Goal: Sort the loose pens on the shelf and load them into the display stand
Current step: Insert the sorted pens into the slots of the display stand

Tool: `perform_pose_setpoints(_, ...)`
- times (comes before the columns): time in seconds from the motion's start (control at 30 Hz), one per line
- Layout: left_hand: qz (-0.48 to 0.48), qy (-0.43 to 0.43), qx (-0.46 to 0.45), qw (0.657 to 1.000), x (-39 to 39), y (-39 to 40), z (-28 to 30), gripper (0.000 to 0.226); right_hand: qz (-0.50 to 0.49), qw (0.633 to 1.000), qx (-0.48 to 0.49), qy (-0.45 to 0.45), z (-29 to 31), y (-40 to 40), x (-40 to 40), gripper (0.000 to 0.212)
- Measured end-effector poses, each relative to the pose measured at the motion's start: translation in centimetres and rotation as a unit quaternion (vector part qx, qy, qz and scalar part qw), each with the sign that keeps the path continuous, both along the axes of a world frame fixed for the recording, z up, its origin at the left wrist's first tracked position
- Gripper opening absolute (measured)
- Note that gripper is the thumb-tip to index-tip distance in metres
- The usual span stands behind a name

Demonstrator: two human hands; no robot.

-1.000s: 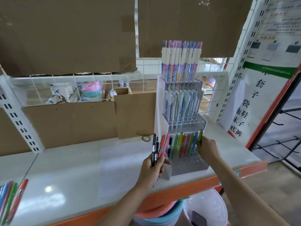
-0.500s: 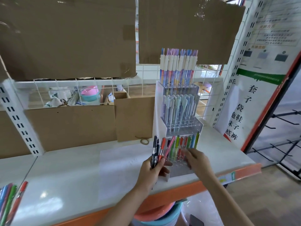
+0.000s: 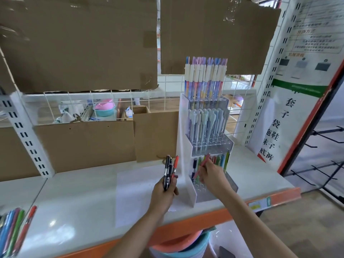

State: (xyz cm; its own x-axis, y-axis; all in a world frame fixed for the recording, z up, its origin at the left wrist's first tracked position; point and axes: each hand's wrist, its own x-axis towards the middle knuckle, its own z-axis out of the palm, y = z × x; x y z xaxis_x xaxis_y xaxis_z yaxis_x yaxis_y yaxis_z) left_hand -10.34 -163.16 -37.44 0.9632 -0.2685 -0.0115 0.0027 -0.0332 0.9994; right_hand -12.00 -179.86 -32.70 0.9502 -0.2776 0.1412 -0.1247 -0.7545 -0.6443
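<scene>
Holding a pink pen (image 3: pixel 202 166) tilted at the stand's (image 3: pixel 191 183) bottom tier, my right hand (image 3: pixel 214 175) is pinching it just in front of the coloured pens there. My left hand (image 3: pixel 164 190) is gripping a bundle (image 3: pixel 170 169) of black and red pens upright beside the stand, near the shelf's (image 3: pixel 74 200) front edge. More pens (image 3: pixel 13 233) are lying at the shelf's left end.

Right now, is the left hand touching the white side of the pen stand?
Apart. The head view shows a strip of shelf between the left hand, gripping a pen bundle, and the stand.
</scene>
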Motion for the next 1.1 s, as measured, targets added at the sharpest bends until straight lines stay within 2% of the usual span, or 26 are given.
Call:
perform_pose_setpoints(0.17, -0.010, 0.012, -0.031, 0.999, -0.4, 0.4, 0.2, 0.018, -0.008, 0.993, -0.099, 0.067, -2.3, 0.5, 1.0, 0.019)
perform_pose_setpoints(0.43, -0.012, 0.025, -0.049, 0.998, -0.7, 0.5, 0.4, 0.016, -0.062, 0.991, -0.084, 0.086, -3.3, 1.4, 1.1, 0.020)
perform_pose_setpoints(0.53, -0.034, 0.012, -0.049, 0.998, -0.9, 0.6, 0.5, 0.017, -0.079, 0.994, -0.047, 0.065, -3.0, 1.0, 0.1, 0.017)
perform_pose_setpoints(0.6, -0.045, 0.003, -0.047, 0.998, -0.8, 0.5, 0.5, 0.018, -0.070, 0.997, 0.012, 0.021, -2.2, 1.1, -0.9, 0.016)
perform_pose_setpoints(0.67, -0.064, -0.005, -0.028, 0.998, -0.9, 0.0, 0.4, 0.018, -0.006, 0.992, 0.128, 0.015, -1.4, 1.8, -2.2, 0.015)
perform_pose_setpoints(0.73, -0.089, -0.008, -0.005, 0.996, -1.2, -0.7, 0.2, 0.018, 0.052, 0.983, 0.172, 0.031, -1.2, 2.3, -3.1, 0.017)
perform_pose_setpoints(0.83, -0.096, 0.002, 0.023, 0.995, -1.8, -1.2, 0.0, 0.020, 0.024, 0.993, 0.116, 0.021, -0.7, 1.6, -3.2, 0.024)
perform_pose_setpoints(0.9, -0.062, 0.025, 0.031, 0.997, -1.6, -1.1, -0.1, 0.022, -0.034, 0.989, 0.137, -0.033, -0.1, 0.4, -2.9, 0.022)
perform_pose_setpoints(0.97, -0.028, 0.037, 0.044, 0.998, -1.1, -0.8, -0.3, 0.022, -0.068, 0.990, 0.104, -0.071, 0.2, -0.6, -2.4, 0.017)
perform_pose_setpoints(1.1, -0.016, 0.000, 0.078, 0.997, -0.6, -0.4, -0.8, 0.022, -0.070, 0.997, 0.015, -0.020, -0.5, -0.8, -1.2, 0.015)
